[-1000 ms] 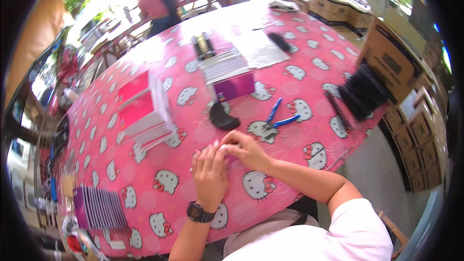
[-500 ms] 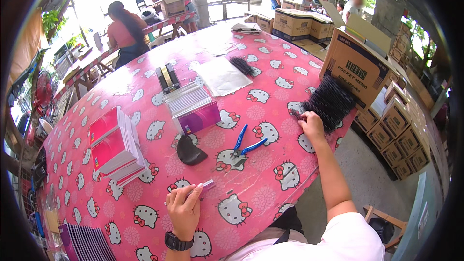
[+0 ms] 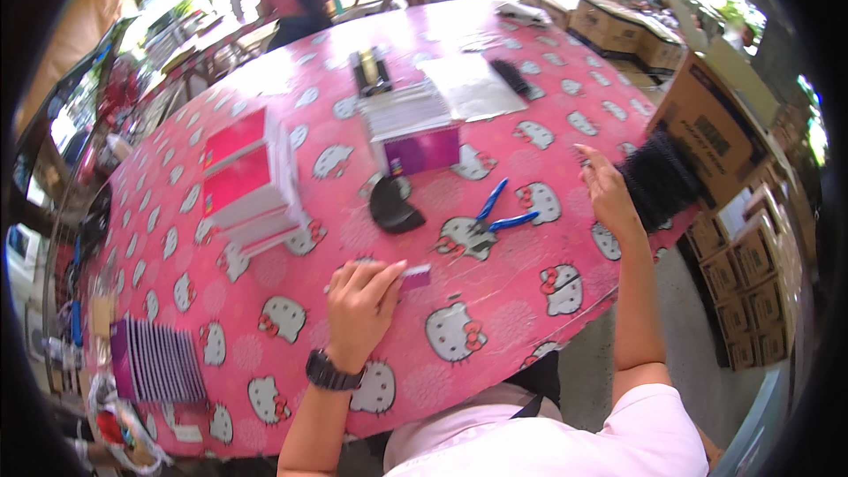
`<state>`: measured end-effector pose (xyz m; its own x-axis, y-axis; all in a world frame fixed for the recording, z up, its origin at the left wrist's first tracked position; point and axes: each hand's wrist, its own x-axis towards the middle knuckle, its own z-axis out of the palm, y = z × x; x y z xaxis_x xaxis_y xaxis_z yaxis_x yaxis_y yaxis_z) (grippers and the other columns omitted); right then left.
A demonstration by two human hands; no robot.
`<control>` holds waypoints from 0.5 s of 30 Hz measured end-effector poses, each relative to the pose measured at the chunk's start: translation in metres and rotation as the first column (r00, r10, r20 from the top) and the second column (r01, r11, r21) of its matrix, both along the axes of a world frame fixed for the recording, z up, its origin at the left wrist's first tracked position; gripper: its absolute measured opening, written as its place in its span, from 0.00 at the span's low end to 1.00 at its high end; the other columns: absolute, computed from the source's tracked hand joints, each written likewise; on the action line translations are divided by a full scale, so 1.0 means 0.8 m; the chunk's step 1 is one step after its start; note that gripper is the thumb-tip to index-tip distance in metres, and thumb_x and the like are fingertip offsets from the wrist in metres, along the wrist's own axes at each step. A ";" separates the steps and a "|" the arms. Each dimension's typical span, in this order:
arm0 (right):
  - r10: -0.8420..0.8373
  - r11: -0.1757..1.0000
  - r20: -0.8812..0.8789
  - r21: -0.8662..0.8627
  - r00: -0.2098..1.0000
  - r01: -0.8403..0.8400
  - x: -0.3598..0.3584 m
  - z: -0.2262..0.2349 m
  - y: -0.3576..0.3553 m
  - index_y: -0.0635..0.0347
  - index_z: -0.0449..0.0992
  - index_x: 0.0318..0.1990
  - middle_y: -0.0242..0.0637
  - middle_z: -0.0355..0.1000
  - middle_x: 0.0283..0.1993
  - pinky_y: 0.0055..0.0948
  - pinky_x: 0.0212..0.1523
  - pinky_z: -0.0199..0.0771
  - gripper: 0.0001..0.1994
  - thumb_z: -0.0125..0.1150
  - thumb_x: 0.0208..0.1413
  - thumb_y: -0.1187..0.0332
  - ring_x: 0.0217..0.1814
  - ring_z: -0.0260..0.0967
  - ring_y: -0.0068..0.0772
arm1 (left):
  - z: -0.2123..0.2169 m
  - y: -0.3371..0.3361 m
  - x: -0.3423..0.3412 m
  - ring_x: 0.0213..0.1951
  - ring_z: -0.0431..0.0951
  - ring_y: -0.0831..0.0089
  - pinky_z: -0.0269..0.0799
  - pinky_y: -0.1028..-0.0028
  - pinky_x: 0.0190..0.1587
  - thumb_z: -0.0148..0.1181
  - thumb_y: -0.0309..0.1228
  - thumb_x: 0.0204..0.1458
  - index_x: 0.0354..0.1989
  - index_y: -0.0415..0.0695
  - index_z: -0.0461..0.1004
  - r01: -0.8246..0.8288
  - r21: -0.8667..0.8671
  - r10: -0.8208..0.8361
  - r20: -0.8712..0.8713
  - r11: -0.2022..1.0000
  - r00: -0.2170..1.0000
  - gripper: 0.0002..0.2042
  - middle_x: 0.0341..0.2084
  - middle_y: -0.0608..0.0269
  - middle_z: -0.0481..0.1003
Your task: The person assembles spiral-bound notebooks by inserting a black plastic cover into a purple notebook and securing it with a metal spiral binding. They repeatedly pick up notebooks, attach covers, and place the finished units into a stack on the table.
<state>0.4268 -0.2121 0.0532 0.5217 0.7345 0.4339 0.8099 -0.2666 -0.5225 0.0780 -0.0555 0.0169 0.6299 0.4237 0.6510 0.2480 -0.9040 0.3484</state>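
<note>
A: Far left of the bench [image 3: 521, 309]?
B: Spiral-bound notebooks [image 3: 163, 362], one stack, purple cover, dark bindings showing in rows. Next, farther back, booklets with pink covers [image 3: 247, 185], stacked.
A: Left hand [image 3: 360, 309]?
B: One, dark watch [image 3: 334, 371] at the wrist. Fingers closed over a small purple booklet [image 3: 415, 278], its purple end projecting to the right, low above or on the cloth; contact with the cloth cannot be told.
A: Middle lots?
B: Black-sided device [image 3: 371, 73], at the back. Black curved piece [image 3: 393, 206], near the left hand. Purple-covered booklets [image 3: 411, 128], stacked, page edges up. White sheet [image 3: 477, 88], flat. Pliers [image 3: 503, 212], blue handles spread. Small black bundle [image 3: 510, 77], beside the sheet.
A: Right hand [image 3: 609, 194]?
B: One, above the bench, just left of the black coils [image 3: 658, 181]. Fingers partly extended, blurred; whether they grip anything cannot be told.
A: Last entry?
B: Cardboard box [image 3: 711, 128], brown, upright, behind the coils.
</note>
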 end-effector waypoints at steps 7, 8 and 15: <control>0.557 0.776 -0.563 0.091 0.610 -0.624 -0.155 -0.016 0.069 0.61 0.76 0.45 0.31 0.73 0.36 0.21 0.35 0.69 0.12 0.58 0.51 0.78 0.33 0.67 0.18 | -0.003 0.001 0.000 0.34 0.72 0.69 0.65 0.69 0.38 0.64 0.29 0.45 0.36 0.48 0.79 -0.055 -0.052 0.052 -0.041 0.997 0.998 0.08 0.29 0.69 0.75; 0.561 0.767 -0.583 0.099 0.587 -0.634 -0.160 -0.019 0.074 0.60 0.77 0.43 0.30 0.73 0.36 0.21 0.34 0.68 0.11 0.60 0.51 0.78 0.32 0.67 0.19 | -0.002 0.001 -0.001 0.34 0.72 0.69 0.65 0.69 0.38 0.64 0.30 0.45 0.36 0.48 0.79 -0.049 -0.053 0.047 -0.044 0.997 0.998 0.09 0.29 0.69 0.75; 0.633 0.718 -0.513 0.109 0.579 -0.688 -0.167 -0.035 0.092 0.59 0.77 0.37 0.30 0.71 0.35 0.25 0.35 0.67 0.12 0.63 0.43 0.81 0.34 0.67 0.22 | -0.003 0.002 0.000 0.34 0.73 0.70 0.65 0.69 0.39 0.64 0.31 0.45 0.35 0.49 0.79 -0.034 -0.062 0.031 -0.044 0.997 0.999 0.08 0.28 0.71 0.75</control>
